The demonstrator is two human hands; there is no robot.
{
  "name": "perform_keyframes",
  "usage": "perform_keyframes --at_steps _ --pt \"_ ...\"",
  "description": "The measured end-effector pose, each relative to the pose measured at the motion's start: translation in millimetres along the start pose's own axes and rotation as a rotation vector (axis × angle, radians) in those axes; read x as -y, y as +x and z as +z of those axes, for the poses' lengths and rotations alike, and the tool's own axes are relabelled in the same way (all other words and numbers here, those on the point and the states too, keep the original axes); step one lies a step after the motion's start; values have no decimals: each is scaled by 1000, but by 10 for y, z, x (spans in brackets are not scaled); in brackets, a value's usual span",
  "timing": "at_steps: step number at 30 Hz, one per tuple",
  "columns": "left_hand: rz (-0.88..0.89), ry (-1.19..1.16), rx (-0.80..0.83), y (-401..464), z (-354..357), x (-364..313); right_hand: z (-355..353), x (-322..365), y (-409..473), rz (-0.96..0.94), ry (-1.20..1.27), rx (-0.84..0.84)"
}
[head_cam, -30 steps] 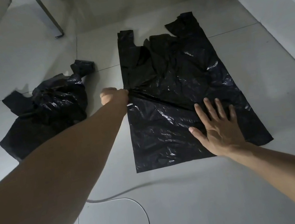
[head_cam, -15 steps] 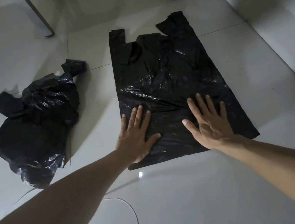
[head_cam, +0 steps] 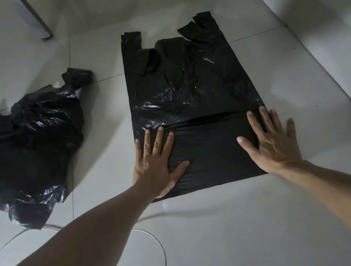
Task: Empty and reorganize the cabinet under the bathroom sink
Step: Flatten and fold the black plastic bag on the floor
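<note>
A black plastic bag (head_cam: 187, 84) with two handle loops lies spread flat on the pale tiled floor, handles pointing away from me. Its near end is folded over into a smooth band. My left hand (head_cam: 156, 161) presses flat on the band's left side, fingers spread. My right hand (head_cam: 271, 142) presses flat on the band's right side, fingers straight. A second black bag (head_cam: 27, 143) lies crumpled in a heap to the left, apart from both hands.
A thin white cable (head_cam: 158, 247) curves across the floor near me, partly under my left forearm. Two grey metal legs (head_cam: 37, 19) stand at the back. A low white ledge (head_cam: 326, 26) runs along the right side.
My left hand let go of the bag's left edge and came down flat beside the right. Both hands then slid apart, and the bag's near end now lies folded over.
</note>
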State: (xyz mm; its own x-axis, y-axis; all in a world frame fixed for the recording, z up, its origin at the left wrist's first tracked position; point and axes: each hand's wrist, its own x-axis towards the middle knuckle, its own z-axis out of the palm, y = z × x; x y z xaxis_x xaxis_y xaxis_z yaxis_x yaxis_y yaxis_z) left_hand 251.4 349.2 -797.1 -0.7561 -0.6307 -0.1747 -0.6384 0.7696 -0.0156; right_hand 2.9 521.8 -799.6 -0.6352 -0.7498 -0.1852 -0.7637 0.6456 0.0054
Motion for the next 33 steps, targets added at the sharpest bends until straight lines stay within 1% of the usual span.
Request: perform_keyframes --at_steps 2,4,7,9,10,13,16,18,20,22,24,25,26,27,29,30,31,32,33 --pt "-1 -23 -8 -2 -17 -26 -15 -29 -5 -1 3 22" --pt "24 -49 -69 0 -72 -72 -51 22 4 -17 -9 3" --pt "188 -11 -161 64 -159 -220 -150 175 64 -83 -6 -77" --pt "274 -12 -167 164 -204 -319 -204 329 142 -146 19 -98" --pt "284 -17 -163 242 -213 -351 -219 407 198 -172 30 -105" --pt "259 -2 -165 520 -236 -366 -236 586 424 -217 41 -109" --pt "219 30 -143 757 -235 -296 -200 650 636 -212 44 -87" --pt "165 -24 -145 851 -227 -227 -141 653 701 -200 46 -73" --pt "97 -139 -227 949 -250 -147 -91 640 710 -197 47 -78" --pt "-35 -271 -333 1137 -320 -31 -81 627 699 -198 49 -75" --pt "-165 -338 -435 1385 -440 136 -87 622 691 -196 55 -64" --pt "-177 -330 -471 1505 -507 216 -87 620 691 -196 57 -60" --pt "-137 -309 -479 1611 -569 280 -90 621 692 -197 57 -60" --pt "-45 -273 -438 1702 -620 324 -96 621 691 -198 58 -60" --pt "170 -156 -271 1840 -624 358 -110 619 689 -195 56 -55" --pt "228 -117 -178 1890 -568 376 -112 616 687 -192 55 -52" --pt "220 -105 -89 1930 -493 416 -112 614 684 -190 56 -54" --pt "158 -110 -28 1963 -422 487 -111 613 683 -190 55 -55" --pt "80 -117 -8 1984 -368 572 -104 612 684 -192 53 -55"
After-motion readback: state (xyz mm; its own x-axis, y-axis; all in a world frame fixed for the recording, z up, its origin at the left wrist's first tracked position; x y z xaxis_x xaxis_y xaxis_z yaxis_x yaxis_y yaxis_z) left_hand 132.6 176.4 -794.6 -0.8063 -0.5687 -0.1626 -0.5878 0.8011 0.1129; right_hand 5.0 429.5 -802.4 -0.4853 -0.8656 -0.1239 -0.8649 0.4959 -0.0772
